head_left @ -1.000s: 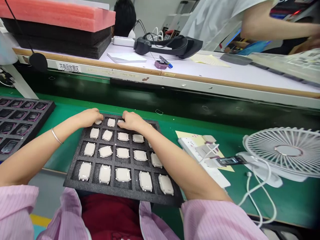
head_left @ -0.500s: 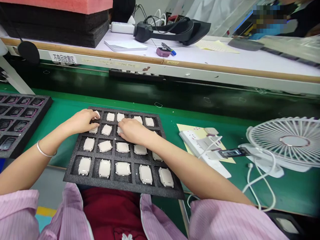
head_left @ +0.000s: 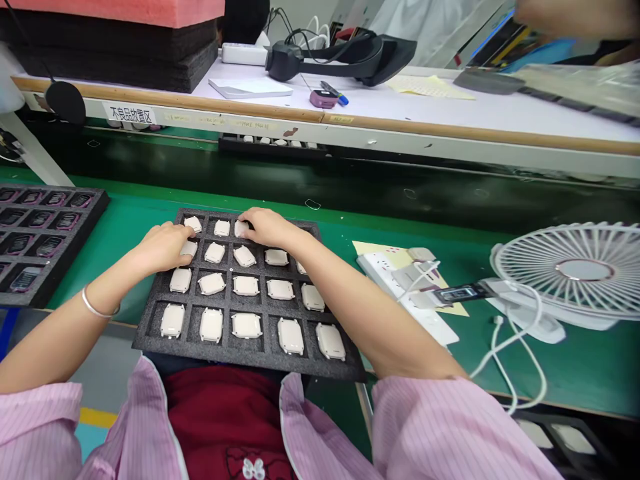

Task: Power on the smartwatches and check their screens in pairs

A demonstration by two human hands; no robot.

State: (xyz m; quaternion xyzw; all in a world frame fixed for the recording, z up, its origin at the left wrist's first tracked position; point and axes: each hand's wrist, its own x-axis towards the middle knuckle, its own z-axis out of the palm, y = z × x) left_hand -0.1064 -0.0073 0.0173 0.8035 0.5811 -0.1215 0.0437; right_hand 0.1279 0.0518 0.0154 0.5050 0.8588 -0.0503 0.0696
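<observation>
A black foam tray (head_left: 197, 347) at the table's near edge holds rows of white watch cases, one to a pocket, such as the watch case (head_left: 245, 325) in the front row. My left hand (head_left: 167, 245) reaches over the tray's left edge. Its thumb and fingers close around a watch case (head_left: 189, 249) in the second row from the back. In the back row, my right hand (head_left: 267, 227) grips the middle watch case (head_left: 241, 229) between thumb and fingers. My right forearm hides pockets at the right.
Left of it lies another foam tray (head_left: 80, 230) with purple-edged watch parts. A white power strip (head_left: 395, 287), cables and a white fan (head_left: 575, 273) occupy the right. Across the back runs a raised shelf (head_left: 370, 133) with a black headset (head_left: 345, 63) and foam stack (head_left: 190, 70).
My right hand has moved from the second row to the middle watch case in the back row. The second-row case it covered now shows, tilted. My left hand has shifted slightly down the tray.
</observation>
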